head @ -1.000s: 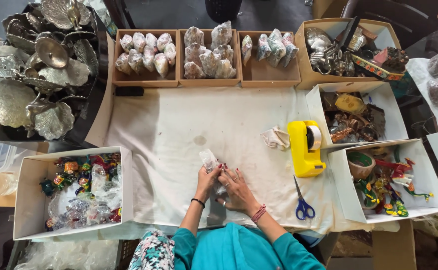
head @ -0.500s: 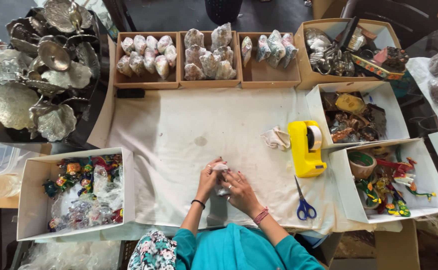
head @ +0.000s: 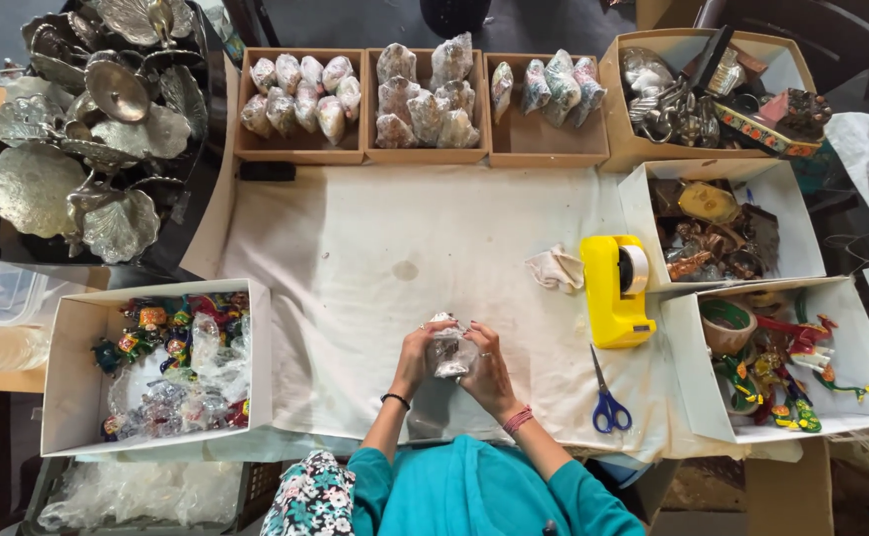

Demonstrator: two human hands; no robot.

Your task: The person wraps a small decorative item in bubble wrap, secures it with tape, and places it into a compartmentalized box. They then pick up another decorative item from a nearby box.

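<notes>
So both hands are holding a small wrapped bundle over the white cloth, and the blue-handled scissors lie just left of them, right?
Not quite. In the head view the left hand and right hand do hold the small wrapped bundle over the white cloth, but the blue-handled scissors lie to their right, below the yellow tape dispenser.

Your hands grip crinkly clear plastic wrap, glossy; table cloth matt, stained white fabric; tape dispenser smooth yellow plastic; leaf dishes shiny embossed metal; trays matt cardboard
</notes>
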